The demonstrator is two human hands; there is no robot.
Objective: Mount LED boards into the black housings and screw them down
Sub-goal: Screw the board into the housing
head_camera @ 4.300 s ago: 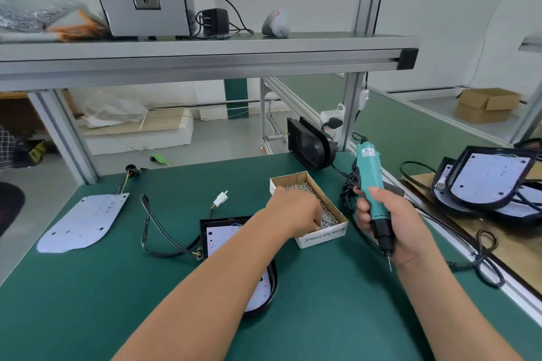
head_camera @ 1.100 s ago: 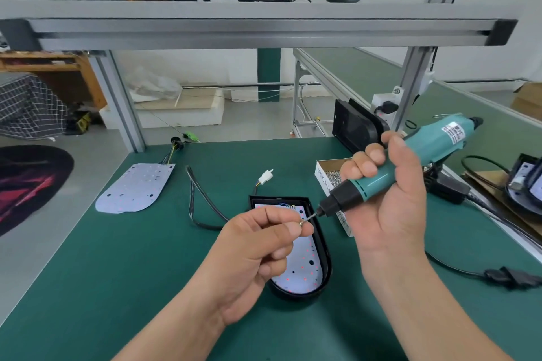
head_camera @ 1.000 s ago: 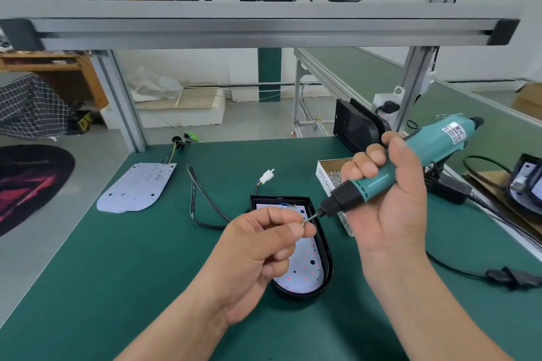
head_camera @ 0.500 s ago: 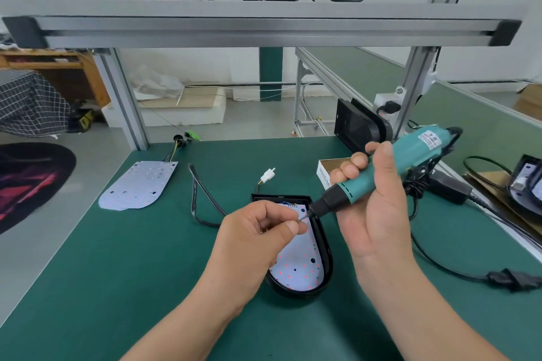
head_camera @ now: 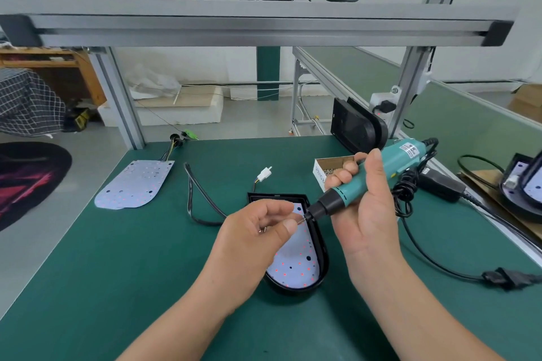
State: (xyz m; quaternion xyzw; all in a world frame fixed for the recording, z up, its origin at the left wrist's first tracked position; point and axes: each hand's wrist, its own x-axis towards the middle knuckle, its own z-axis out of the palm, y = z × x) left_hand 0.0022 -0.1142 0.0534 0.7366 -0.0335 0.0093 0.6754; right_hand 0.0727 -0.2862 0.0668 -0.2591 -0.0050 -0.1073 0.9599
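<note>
Screws are judged the hardest thing to handle here: tiny, light, smooth metal that is easily dropped. Each is best pinched by the shank between thumb and fingertip, with the head left free for the bit. 1 screw (head_camera: 299, 220) is pinched in just that way by the left hand (head_camera: 258, 231) and is presented to the tip of the screwdriver (head_camera: 366, 182). The screwdriver is grasped round its green body by the right hand (head_camera: 366, 214), with the fingers wrapped about it. Something small and metallic, likely spare screws (head_camera: 263, 229), shows in the left palm, though the count cannot be told. Just below both hands, near the middle of the table (head_camera: 117, 272), the black housing (head_camera: 322, 246) lies flat with an LED board (head_camera: 296, 268) seated inside it. Whether any screw has been driven into it cannot be made out. The housing is taken to be stiff, light plastic that may slide on the table, so it would be steadied at its rim. The LED board is thought thin, rigid and fragile on its face, and is best taken by the edges. 1 loose board (head_camera: 136, 184) lies at the far left, and the box of screws (head_camera: 328, 165) stands just behind the right hand.
</note>
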